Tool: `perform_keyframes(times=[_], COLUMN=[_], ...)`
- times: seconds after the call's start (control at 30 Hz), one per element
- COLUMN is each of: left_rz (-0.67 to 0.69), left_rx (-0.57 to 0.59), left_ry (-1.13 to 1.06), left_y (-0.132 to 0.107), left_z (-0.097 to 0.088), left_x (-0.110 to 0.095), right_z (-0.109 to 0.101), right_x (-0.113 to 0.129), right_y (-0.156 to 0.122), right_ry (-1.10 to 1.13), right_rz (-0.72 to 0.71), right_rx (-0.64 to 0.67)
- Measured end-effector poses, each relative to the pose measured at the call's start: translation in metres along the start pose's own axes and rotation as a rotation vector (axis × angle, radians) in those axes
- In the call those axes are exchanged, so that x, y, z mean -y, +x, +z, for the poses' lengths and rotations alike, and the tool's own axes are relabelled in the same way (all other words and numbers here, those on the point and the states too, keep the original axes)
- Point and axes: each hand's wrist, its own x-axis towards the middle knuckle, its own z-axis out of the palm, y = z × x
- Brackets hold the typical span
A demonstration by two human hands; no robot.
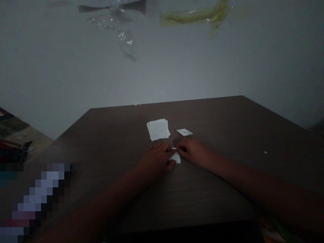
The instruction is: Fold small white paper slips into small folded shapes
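Both hands meet at the middle of a dark wooden table (227, 189). My left hand (157, 158) and my right hand (193, 152) press their curled fingers together on a small white paper slip (176, 158) lying flat between them. Just beyond the hands lies a small stack of white paper squares (158, 129). A single folded white piece (184, 132) rests to the right of that stack.
A plain pale wall (76, 77) rises behind the table. Clear plastic and a green strand (197, 15) hang at the top. A tiny white scrap (265, 152) lies on the table at right. Dark clutter (12, 148) sits at far left.
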Motion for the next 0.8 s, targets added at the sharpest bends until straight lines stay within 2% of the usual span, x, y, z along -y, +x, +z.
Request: perform_keyframes(times=[0.27,0.5,0.8], left_rz=[-0.014,0.037,0.032], left_rx=[0.018,-0.036,-0.042], left_ry=[0.0,0.008,-0.001], left_y=[0.0,-0.002,-0.002], left_z=[-0.003,0.002,0.002], left_x=[-0.003,0.005,0.005], right_z=[-0.002,-0.003,-0.01], right_x=[0.002,0.01,0.022], right_y=[-0.001,-0.009,-0.024], right_ry=[0.016,0.061,0.126], right_rz=[0.007,0.018,0.037], right_rx=[0.021,0.063,0.166])
